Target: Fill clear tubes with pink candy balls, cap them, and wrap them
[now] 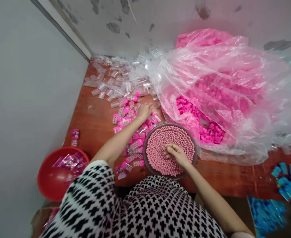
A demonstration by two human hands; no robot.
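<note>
My right hand [175, 154] is over a round dark-rimmed bowl [145, 155] filled with small pink balls [170, 135]. Its fingers are curled together at the surface of the balls, and what they hold is hidden. My left hand [144, 112] reaches over a pile of small clear tubes with pink caps [135, 135], many with pink balls inside. Those fingers are bent downward and closed, their tips partly out of sight; I cannot make out what is in them. Loose clear tubes [125, 87] lie just beyond this hand.
A large clear plastic bag [234, 72] of pink caps [211, 132] spreads over the right of the wooden table [98, 122]. A red bowl [50, 178] with shiny packets stands at left. Blue pieces [288, 181] lie at far right. A wall closes the back.
</note>
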